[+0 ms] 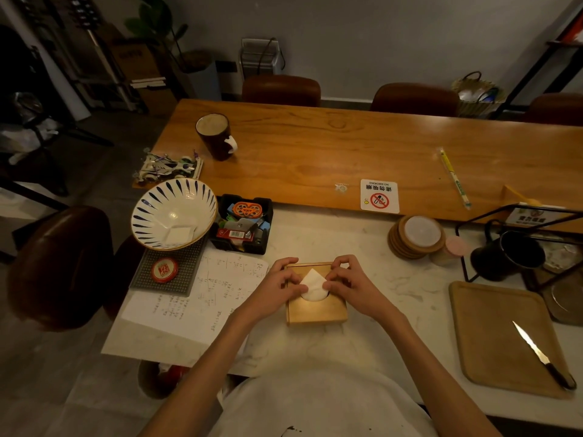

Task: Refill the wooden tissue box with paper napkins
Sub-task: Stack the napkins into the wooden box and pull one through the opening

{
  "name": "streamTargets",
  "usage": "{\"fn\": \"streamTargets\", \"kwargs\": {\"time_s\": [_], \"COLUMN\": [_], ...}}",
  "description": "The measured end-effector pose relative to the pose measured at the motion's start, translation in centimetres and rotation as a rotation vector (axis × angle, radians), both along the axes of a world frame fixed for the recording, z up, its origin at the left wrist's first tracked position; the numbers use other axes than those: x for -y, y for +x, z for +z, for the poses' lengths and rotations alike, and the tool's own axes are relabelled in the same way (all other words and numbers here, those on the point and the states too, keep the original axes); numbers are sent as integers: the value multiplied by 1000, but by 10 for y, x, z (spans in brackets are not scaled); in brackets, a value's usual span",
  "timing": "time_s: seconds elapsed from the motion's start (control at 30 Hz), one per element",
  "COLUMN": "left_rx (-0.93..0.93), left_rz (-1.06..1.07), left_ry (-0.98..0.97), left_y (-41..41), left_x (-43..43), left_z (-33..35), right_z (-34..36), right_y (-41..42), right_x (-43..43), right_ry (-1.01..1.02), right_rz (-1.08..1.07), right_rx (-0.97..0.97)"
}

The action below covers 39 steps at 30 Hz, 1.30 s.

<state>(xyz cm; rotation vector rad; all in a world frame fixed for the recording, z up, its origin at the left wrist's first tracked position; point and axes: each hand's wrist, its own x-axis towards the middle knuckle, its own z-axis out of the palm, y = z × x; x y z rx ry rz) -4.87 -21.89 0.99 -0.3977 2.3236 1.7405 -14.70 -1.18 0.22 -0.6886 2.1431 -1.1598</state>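
Observation:
The square wooden tissue box (316, 310) sits on the white marble counter in front of me, lid on. A white paper napkin (313, 285) pokes up as a folded point through the round hole in the lid. My left hand (277, 287) pinches the napkin's left edge, fingers resting on the box's left side. My right hand (347, 283) pinches its right edge from the other side. Both hands cover the far corners of the box. A second folded white napkin (179, 235) lies inside the striped bowl at the left.
Left of the box lie handwritten sheets (202, 298), a blue-striped bowl (148, 216) and a black tray of small items (241, 225). A stack of coasters (416, 236), a black mug (508, 257) and a wooden tray (492, 339) with a knife (539, 354) are at the right.

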Motion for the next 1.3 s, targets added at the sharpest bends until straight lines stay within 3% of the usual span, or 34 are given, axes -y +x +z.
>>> {"fn": "streamTargets", "kwargs": {"time_s": [0.37,0.6,1.3], "left_rx": [-16,-63,-68], "left_rz": [-10,41,105], "left_ry": [-4,-107,-62], "left_y": [3,-5,-2], "left_x": [0,-9,-12], "left_z": [4,-3,-9], "right_z": [4,7,7], "right_y": [-2,1,7], "right_x": [-3,3,10], "right_ry": [-40,-52,24], "right_rz": [8,-71,-101], "right_rx": [28,-10,-23]}}
